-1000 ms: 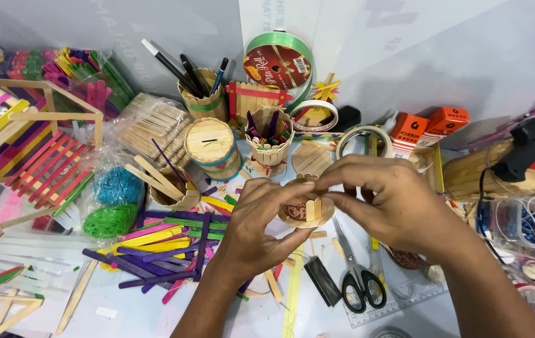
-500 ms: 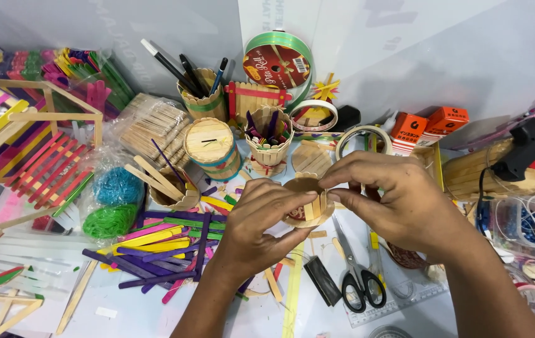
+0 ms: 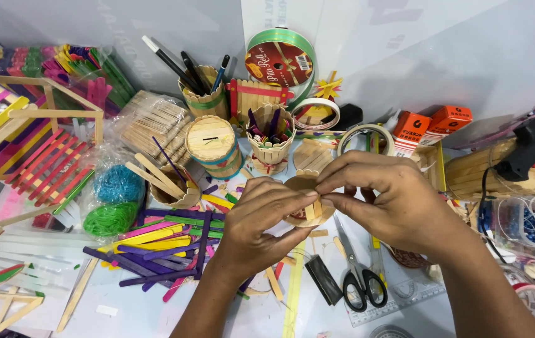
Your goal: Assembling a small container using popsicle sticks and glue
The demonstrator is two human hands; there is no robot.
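Head view: both hands meet over the middle of the table. The left hand (image 3: 261, 219) and the right hand (image 3: 383, 200) are pinched together on a small round wooden piece (image 3: 308, 203) made of flat sticks, held just above the table. Fingers cover most of that piece, so its full shape is hard to make out; only a disc edge and a few short stick ends show between the fingertips.

The person's forearms run out of the picture at the bottom. A pair of scissors (image 3: 358, 275) lies just below the right hand, partly on a clear ruler (image 3: 405, 300) that the wrist hides in part. A glue gun (image 3: 533, 153) at the right is cut by the edge.

The white table (image 3: 123, 313) is crowded: loose coloured sticks (image 3: 154, 247) lie left of the hands, a stick-built cup of pens (image 3: 205, 94) stands behind, and a ribbon spool (image 3: 280, 59) leans on the pale wall (image 3: 436, 56).
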